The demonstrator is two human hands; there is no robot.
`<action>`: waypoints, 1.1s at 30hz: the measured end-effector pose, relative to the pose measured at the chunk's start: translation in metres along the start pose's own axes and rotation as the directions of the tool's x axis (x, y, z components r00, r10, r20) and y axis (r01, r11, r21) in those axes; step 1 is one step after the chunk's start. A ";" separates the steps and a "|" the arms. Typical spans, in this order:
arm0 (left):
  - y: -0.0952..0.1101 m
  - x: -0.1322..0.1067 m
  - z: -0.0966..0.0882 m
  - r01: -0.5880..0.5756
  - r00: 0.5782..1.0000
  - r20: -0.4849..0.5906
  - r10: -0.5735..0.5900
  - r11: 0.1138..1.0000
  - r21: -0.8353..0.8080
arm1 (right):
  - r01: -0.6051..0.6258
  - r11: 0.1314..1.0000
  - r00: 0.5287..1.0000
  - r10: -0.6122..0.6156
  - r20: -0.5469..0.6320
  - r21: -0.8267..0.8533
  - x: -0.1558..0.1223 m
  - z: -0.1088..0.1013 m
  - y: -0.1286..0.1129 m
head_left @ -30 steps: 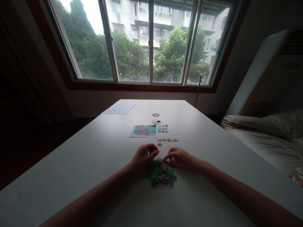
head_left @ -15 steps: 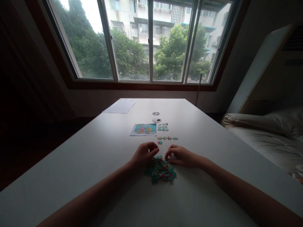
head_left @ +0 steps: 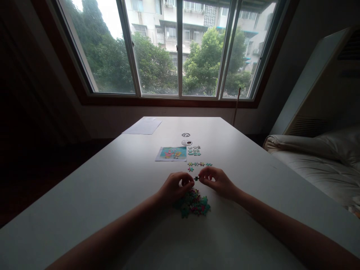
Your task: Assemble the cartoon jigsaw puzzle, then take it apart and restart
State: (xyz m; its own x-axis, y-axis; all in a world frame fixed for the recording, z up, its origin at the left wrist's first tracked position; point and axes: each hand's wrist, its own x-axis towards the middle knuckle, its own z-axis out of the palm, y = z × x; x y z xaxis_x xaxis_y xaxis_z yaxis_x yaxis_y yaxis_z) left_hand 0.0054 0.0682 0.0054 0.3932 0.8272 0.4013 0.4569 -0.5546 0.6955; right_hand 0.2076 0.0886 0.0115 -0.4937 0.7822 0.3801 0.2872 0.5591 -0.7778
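Observation:
My right hand pinches a small dark puzzle piece at its fingertips, held up between my two hands. My left hand is just left of that piece, thumb and fingers closed together over the upper left edge of the pile. Whether anything sits in its fingertips I cannot make out. Below both hands lies a heap of loose puzzle pieces, mostly green with some red and yellow. Past my hands, several pieces form a short row, with a single pinkish piece under its left end.
A colourful cartoon picture sheet lies left of a small group of greenish pieces. Two round items are farther back. White paper rests at the table's far left corner. A pale sofa stands to the right.
My right hand has lifted away from the pile, slightly up and right, with a dark puzzle piece now in its fingertips. The left hand has moved a little right and down.

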 end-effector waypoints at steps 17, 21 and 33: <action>0.003 0.002 0.003 0.152 0.986 -0.035 -0.163 0.964 -0.218 | 0.140 0.908 0.964 -0.216 -0.155 -0.395 -0.005 -0.002 0.000; 0.003 0.003 0.002 0.177 0.983 -0.008 -0.186 0.949 -0.261 | 0.234 0.806 0.936 -0.339 -0.099 -0.544 -0.007 -0.001 0.003; -0.001 0.002 -0.001 0.159 0.987 0.034 -0.156 0.962 -0.220 | 0.268 0.780 0.924 -0.374 -0.077 -0.566 -0.006 -0.004 -0.002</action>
State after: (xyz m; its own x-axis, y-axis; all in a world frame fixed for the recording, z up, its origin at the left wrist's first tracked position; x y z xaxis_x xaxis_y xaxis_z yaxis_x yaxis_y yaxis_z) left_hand 0.0054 0.0703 0.0059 0.3445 0.8999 0.2675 0.3266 -0.3820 0.8645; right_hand 0.2131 0.0841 0.0132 -0.5003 0.5351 0.6807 0.5562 0.8011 -0.2210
